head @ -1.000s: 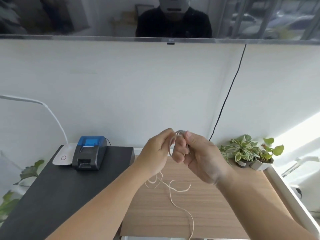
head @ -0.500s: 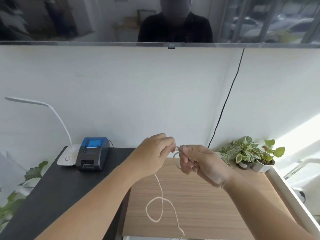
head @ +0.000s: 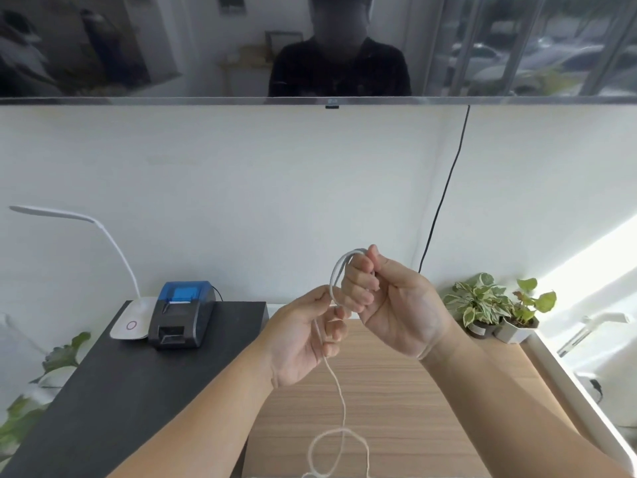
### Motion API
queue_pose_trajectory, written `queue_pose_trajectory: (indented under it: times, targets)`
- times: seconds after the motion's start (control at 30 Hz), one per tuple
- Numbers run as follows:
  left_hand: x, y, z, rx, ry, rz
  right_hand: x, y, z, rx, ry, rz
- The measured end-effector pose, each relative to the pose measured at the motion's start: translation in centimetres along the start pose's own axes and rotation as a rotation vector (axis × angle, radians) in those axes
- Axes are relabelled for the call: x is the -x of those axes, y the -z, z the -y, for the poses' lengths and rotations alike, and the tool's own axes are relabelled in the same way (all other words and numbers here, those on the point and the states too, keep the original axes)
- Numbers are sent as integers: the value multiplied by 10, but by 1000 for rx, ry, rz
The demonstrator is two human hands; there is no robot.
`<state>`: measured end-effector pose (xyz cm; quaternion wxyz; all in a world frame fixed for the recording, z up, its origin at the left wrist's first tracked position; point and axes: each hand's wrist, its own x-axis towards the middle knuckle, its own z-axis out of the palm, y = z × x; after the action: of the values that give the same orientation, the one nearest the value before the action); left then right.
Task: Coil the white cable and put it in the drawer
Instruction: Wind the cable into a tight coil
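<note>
**White cable partly coiled, held in both hands above wooden desk**

Left hand (head: 303, 343): thumb and fingers pinched together on the thin white cable (head: 336, 384), which runs down from that hand to a loose loop lying on the light wood-grain desk top (head: 406, 408). Right hand (head: 389, 305): raised slightly higher, fingers curled closed around a small coil of the same cable; the coil arcs over the fingertips, just beside the left thumb.
</note>
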<state>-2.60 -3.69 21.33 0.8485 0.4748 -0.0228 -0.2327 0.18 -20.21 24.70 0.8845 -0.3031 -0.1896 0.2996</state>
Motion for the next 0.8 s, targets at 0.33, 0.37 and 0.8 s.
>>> queue_pose_trajectory:
  times: [0.33,0.37,0.8]
  targets:
    - [1,-7,8,-277,65,-107,-2,-23,0,54,83,-59]
    - [3,-11,9,-438,17,-107,-2,-24,0,69,111,-88]
    - [20,-37,-37,-1024,-519,-239,11,30,-5,1338,163,-214]
